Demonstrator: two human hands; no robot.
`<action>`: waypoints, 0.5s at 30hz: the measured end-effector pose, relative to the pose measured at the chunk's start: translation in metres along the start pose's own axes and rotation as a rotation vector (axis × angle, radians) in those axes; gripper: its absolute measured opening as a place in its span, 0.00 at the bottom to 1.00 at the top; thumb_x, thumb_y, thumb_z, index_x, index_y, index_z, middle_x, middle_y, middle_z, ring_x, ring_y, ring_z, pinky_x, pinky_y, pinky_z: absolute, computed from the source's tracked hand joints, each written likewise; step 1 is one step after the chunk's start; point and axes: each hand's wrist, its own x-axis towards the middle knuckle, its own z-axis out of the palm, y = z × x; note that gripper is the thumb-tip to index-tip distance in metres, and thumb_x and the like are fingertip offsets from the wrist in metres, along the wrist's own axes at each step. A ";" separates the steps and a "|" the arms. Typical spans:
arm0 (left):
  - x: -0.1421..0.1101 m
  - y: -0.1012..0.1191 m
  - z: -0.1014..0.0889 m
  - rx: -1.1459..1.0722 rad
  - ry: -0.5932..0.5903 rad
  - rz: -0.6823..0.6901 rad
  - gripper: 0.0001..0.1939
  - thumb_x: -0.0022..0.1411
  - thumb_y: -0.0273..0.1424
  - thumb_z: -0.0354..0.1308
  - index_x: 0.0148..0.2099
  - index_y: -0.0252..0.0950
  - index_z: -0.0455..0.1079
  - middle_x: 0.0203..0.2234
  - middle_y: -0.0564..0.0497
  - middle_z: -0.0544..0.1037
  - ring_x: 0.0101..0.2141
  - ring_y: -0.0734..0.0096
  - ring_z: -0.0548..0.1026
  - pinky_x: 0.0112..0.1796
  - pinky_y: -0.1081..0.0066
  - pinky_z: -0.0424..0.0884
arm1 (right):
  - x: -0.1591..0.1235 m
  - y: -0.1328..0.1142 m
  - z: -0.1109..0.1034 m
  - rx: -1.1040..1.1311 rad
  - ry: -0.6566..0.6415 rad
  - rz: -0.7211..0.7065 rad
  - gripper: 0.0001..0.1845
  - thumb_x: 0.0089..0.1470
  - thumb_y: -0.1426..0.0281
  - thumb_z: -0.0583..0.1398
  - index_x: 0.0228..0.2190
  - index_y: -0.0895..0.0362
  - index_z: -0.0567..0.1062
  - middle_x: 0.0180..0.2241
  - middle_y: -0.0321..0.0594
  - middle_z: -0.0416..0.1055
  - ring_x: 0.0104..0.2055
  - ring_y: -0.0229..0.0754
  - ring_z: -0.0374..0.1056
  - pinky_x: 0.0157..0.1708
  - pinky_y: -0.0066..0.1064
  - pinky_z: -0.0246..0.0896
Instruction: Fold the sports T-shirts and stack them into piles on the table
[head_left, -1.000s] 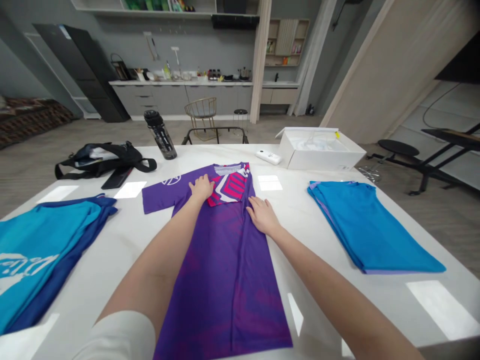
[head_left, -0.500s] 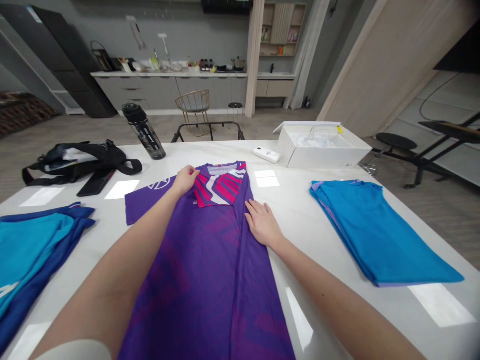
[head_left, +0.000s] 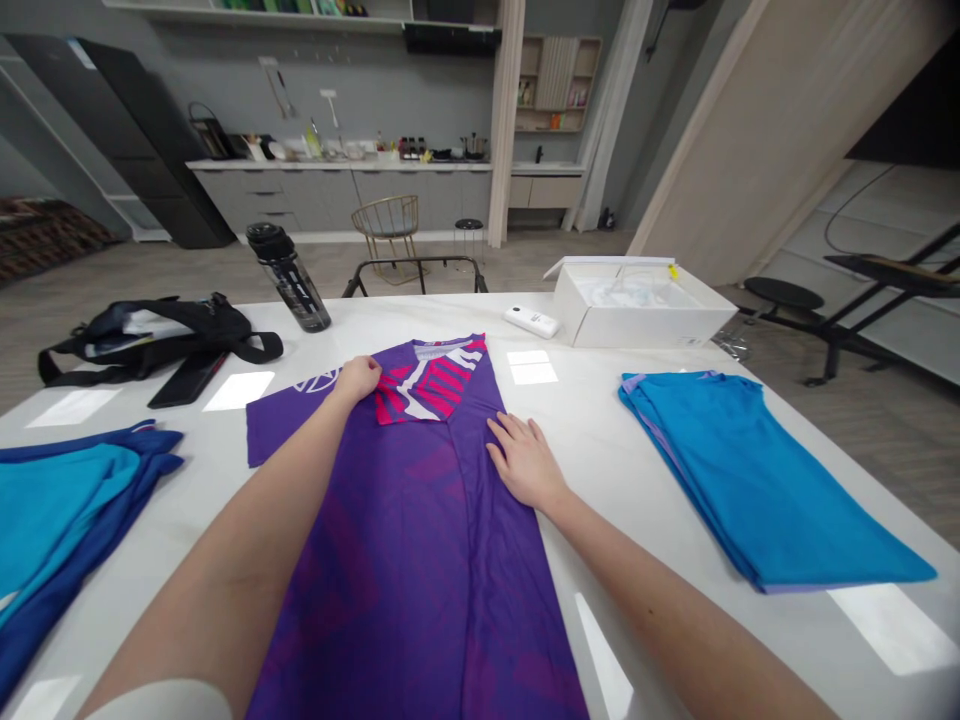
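Observation:
A purple jersey (head_left: 390,540) lies lengthwise on the white table, its collar toward the far edge. Its right side is folded over, so the red-and-white sleeve (head_left: 435,385) rests across the upper chest. My left hand (head_left: 360,378) pinches the edge of that folded sleeve near the left shoulder. Spread flat, my right hand (head_left: 525,460) presses on the jersey's right folded edge, fingers apart. The left sleeve, with a white emblem, sticks out to the left under my forearm.
Folded blue clothing (head_left: 757,480) lies on the right, and teal and navy clothing (head_left: 75,490) on the left. Behind stand a black bottle (head_left: 292,280), a black bag (head_left: 150,335), a phone (head_left: 187,380), a white device (head_left: 531,321) and an open white box (head_left: 637,320).
My left hand has drawn the folded sleeve a little to the left and toward me. My right hand stays on the jersey's right edge. The camera view has tilted slightly up.

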 end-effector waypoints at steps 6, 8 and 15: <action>0.001 0.008 -0.003 -0.070 -0.016 -0.010 0.15 0.56 0.40 0.65 0.42 0.37 0.78 0.36 0.44 0.82 0.41 0.56 0.79 0.44 0.64 0.73 | 0.001 -0.001 0.001 0.001 0.017 0.000 0.27 0.70 0.61 0.48 0.65 0.55 0.66 0.68 0.45 0.60 0.70 0.50 0.53 0.69 0.51 0.40; -0.001 0.013 -0.005 -0.122 0.064 0.036 0.16 0.60 0.39 0.61 0.48 0.38 0.76 0.38 0.45 0.82 0.40 0.59 0.79 0.44 0.66 0.72 | 0.001 -0.001 0.001 0.003 0.021 0.000 0.27 0.70 0.61 0.48 0.65 0.55 0.66 0.68 0.46 0.60 0.70 0.50 0.53 0.69 0.51 0.40; -0.017 0.019 -0.001 -0.001 0.114 0.077 0.13 0.66 0.35 0.55 0.50 0.39 0.73 0.44 0.42 0.80 0.47 0.56 0.77 0.48 0.64 0.69 | 0.000 -0.001 0.001 0.003 0.028 -0.002 0.27 0.70 0.61 0.48 0.65 0.55 0.66 0.67 0.47 0.60 0.69 0.50 0.54 0.69 0.51 0.41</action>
